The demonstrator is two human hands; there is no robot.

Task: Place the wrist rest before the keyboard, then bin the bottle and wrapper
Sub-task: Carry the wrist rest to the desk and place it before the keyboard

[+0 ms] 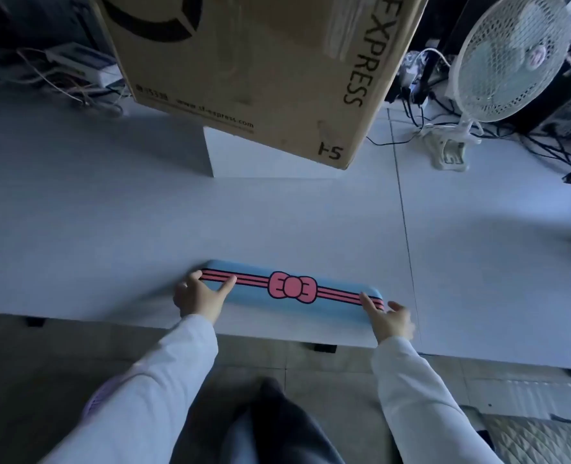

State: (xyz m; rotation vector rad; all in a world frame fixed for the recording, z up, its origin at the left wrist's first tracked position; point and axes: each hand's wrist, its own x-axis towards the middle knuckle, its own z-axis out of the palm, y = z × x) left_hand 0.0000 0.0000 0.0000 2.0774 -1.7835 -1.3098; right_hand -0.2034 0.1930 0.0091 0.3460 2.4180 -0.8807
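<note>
A long light-blue wrist rest (pixel 264 306) with pink stripes and a pink bow lies on the white table (pixel 109 212) near its front edge. My left hand (pixel 199 294) grips its left end, thumb on top. My right hand (pixel 389 318) grips its right end. No keyboard, bottle or wrapper shows in this view.
A large cardboard box (pixel 254 61) stands on a white block (pixel 267 155) at the back middle. A white clip fan (pixel 508 58) sits at the back right among black cables (pixel 545 145). More wires (pixel 69 85) lie at the back left. A table seam (pixel 404 212) runs front to back.
</note>
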